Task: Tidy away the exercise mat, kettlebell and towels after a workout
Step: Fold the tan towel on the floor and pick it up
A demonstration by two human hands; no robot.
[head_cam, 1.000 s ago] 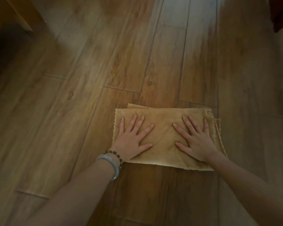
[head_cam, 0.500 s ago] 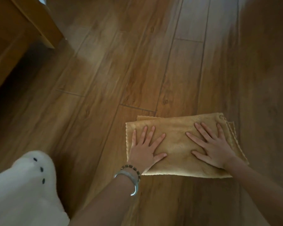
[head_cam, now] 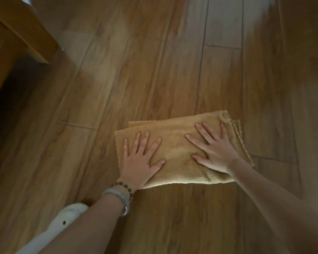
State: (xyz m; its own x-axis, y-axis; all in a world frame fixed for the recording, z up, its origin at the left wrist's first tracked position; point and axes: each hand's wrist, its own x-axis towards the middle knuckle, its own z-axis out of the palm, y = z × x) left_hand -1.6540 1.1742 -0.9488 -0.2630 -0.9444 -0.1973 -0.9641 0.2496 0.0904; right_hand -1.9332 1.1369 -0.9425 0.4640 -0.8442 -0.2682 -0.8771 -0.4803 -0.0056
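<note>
The folded tan fleece towel [head_cam: 174,143] lies flat on the brown wooden plank floor [head_cam: 117,79], as it did half a second ago. The left hand [head_cam: 139,162] still presses on its left half and the right hand [head_cam: 217,153] on its right half, near the frayed edge. The fingers [head_cam: 155,146] of both hands stay straight and spread, palms down, grasping nothing. Their places on the towel are nearly unchanged. On the left wrist sit a pale smooth bangle [head_cam: 117,196] and a dark bead bracelet [head_cam: 124,186]. The soft white object with black dots [head_cam: 66,217] at the lower left now shows less, partly behind the left forearm. The orange-brown wooden furniture corner [head_cam: 20,32] remains at the upper left
</note>
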